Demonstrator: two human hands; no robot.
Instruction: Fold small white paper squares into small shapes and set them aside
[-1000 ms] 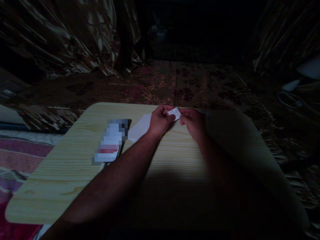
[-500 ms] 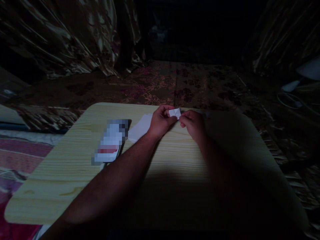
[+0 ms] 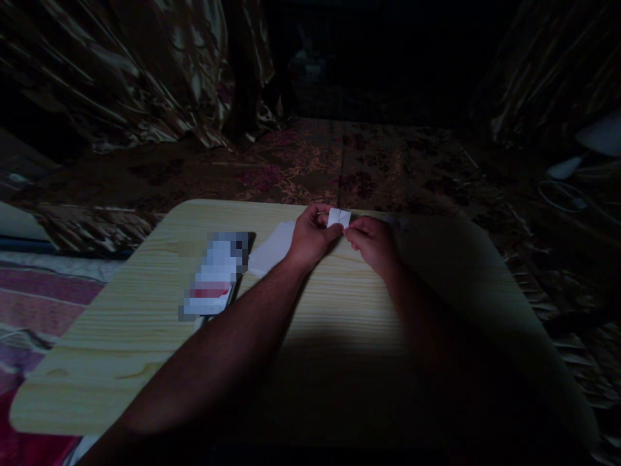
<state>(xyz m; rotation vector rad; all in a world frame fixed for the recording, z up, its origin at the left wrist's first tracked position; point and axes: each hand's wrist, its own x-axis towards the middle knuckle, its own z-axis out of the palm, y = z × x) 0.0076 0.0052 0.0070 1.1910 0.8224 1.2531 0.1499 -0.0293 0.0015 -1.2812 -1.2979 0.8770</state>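
Observation:
A small folded square of white paper with crease lines crossing its face is held just above the far side of the table. My left hand grips it from the left, thumb in front and fingers behind. My right hand is closed in a pinch at the paper's lower right corner; the fingertips touch that edge. Partly behind my left hand and wrist lie white paper sheets on the tabletop.
The pale wooden table has rounded corners. A phone with a blurred-out screen lies on its left part. Beyond stands a surface covered in patterned cloth, with curtains behind. A white cable lies at the right.
The folded paper has turned slightly in my left hand and sits more level. My right hand has shifted a little left along its lower edge.

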